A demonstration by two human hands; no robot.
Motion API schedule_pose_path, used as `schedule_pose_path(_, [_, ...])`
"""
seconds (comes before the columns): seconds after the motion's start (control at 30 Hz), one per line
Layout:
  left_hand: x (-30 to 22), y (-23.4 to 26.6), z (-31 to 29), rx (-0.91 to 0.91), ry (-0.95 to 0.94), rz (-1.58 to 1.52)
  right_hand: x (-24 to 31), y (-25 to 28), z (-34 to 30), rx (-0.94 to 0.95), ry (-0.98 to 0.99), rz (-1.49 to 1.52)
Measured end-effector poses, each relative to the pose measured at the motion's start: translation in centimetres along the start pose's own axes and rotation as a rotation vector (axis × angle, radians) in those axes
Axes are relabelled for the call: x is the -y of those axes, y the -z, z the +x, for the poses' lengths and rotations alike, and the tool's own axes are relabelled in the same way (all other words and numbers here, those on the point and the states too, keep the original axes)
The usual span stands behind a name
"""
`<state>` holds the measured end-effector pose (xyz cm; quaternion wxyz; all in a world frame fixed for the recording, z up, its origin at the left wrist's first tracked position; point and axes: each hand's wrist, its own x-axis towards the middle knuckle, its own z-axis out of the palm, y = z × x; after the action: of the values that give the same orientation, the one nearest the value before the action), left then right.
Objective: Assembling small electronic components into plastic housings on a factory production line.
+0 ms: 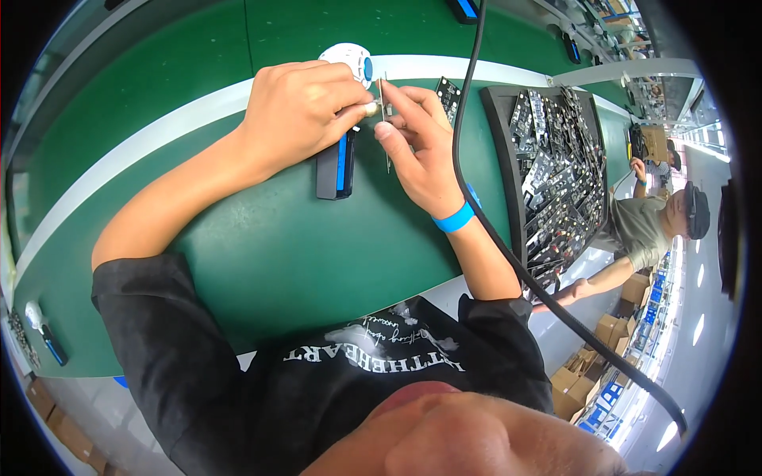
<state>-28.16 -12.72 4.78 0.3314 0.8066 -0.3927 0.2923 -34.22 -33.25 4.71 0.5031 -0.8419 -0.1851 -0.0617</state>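
Note:
My right hand (421, 147) holds a thin circuit board (384, 119) upright, its edge toward me, between thumb and fingers. Close against that board, my left hand (305, 103) is closed in a pinch on a small pale piece (371, 109) that I cannot make out. Beneath and behind the left hand lie a rounded white part with a blue disc (348, 57) and a black-and-blue handle (336, 168). The left hand hides whether these two join. Just beyond my right hand, another dark circuit board (448, 94) rests on the green table (317, 262).
At the right stands a black tray (498, 151) heaped with circuit boards. A thick black cable (463, 170) hangs across the view beside my right wrist. A similar white-headed device (44, 333) lies far left. A co-worker (647, 222) is beyond the tray.

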Motion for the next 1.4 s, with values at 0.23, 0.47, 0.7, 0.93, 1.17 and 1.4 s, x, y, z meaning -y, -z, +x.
schedule_pose_path(0.23, [-0.2,-0.1,-0.9,-0.028,-0.112,0.116,0.1,-0.6,-0.3,-0.017,0.079,-0.186])
schedule_pose_path(0.47, [0.1,1.2,-0.1,0.142,0.062,0.021,0.2,1.8,1.0,0.291,-0.008,-0.016])
schedule_pose_path(0.7, [4.0,0.0,3.3,0.383,0.021,-0.255,-1.1,4.2,1.7,0.257,0.200,-0.118])
schedule_pose_path(0.93, [16.2,2.2,4.6,0.054,0.758,0.009,-5.0,8.9,-0.7,0.000,0.021,-0.802])
schedule_pose_path(1.17, [29.9,4.9,7.4,0.182,0.881,0.265,-5.8,7.8,0.0,-0.072,0.182,-0.859])
schedule_pose_path(1.4, [22.2,4.1,7.3,0.542,0.794,0.324,-3.1,7.8,0.2,0.084,-0.021,-0.706])
